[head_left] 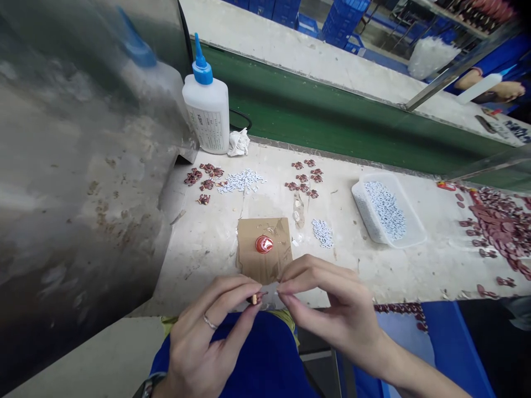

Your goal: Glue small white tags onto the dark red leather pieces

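My left hand [213,326], with a ring on one finger, pinches a small brown figurine [255,299] at the table's front edge. Close beside it, the thumb and fingertips of my right hand [327,304] are pressed together; a tiny pale bit seems to show there, too small to name. Just beyond both hands lies a piece of brown cardboard [249,260] with a glossy red blob [264,244] on it. Right of the cardboard is a little pile of small white-blue pieces [322,233]. Several brown figurines [303,179] stand farther back.
A white bottle with a blue nozzle [207,113] stands at back left beside crumpled tissue [239,142]. More white-blue pieces [243,181] lie near it. A plastic tub [409,221] and many brown parts [504,226] are to the right. A metal panel [83,166] borders the left.
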`<state>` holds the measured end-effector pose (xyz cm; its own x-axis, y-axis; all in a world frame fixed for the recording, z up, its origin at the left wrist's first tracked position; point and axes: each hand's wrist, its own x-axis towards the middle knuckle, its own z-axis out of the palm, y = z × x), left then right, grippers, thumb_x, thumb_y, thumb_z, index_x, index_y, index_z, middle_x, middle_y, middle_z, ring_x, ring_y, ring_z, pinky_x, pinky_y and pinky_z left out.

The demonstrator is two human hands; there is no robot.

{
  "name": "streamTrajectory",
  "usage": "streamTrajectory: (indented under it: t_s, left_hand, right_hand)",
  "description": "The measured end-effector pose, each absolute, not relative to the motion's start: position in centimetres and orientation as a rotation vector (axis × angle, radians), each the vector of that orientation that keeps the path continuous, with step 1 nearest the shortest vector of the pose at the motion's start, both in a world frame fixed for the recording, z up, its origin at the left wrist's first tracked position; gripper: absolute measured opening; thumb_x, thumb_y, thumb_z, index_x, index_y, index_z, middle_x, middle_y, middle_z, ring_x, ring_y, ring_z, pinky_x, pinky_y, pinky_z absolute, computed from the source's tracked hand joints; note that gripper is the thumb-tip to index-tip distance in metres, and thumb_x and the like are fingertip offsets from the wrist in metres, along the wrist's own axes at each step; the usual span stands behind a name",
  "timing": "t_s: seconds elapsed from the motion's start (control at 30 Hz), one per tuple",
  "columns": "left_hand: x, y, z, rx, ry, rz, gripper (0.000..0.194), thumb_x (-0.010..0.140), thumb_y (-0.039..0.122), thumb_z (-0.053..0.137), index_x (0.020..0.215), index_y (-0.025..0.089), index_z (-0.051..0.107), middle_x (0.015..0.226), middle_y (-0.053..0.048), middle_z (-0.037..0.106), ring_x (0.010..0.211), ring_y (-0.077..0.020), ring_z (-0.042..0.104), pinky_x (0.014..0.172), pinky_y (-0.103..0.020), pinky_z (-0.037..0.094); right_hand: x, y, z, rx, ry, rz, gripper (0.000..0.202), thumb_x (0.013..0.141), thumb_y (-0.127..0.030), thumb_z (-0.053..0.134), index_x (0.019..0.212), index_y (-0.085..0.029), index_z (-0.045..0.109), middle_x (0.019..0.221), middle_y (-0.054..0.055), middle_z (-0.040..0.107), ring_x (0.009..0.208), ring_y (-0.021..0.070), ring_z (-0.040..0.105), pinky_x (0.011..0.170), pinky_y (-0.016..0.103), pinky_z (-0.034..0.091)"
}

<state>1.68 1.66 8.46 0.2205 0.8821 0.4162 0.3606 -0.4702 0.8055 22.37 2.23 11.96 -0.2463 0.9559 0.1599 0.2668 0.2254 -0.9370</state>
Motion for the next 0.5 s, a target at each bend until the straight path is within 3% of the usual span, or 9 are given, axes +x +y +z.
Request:
streamTrajectory:
  t_s: [0.17, 0.5]
  left_hand:
    - [1.69, 1.48, 8.74, 1.910, 1.079, 1.229, 0.035, 0.087, -0.001, 0.068, 0.116, 0.018, 0.070, 0.102, 0.001, 0.072, 0.092, -0.0055, 0.071, 0.085, -0.013, 0.062]
    - [1.46, 1.52, 8.51, 1.926, 1.072, 1.237, 0.034, 0.086, -0.001, 0.070, 0.115, 0.016, 0.070, 0.103, 0.001, 0.071, 0.094, -0.0050, 0.070, 0.086, -0.014, 0.061]
  right_hand:
    - [21.83, 2.24, 11.98, -1.104, -1.678, 1.109, 0.021, 0.091, -0.009, 0.071, 0.104, -0.025, 0.075, 0.095, 0.002, 0.078, 0.085, 0.0180, 0.075, 0.071, 0.032, 0.065]
    - [21.58, 2.30, 11.89, -1.123, -1.717, 1.158, 0.018, 0.094, -0.010, 0.070, 0.105, -0.023, 0.075, 0.095, 0.002, 0.077, 0.083, 0.0159, 0.075, 0.072, 0.028, 0.063]
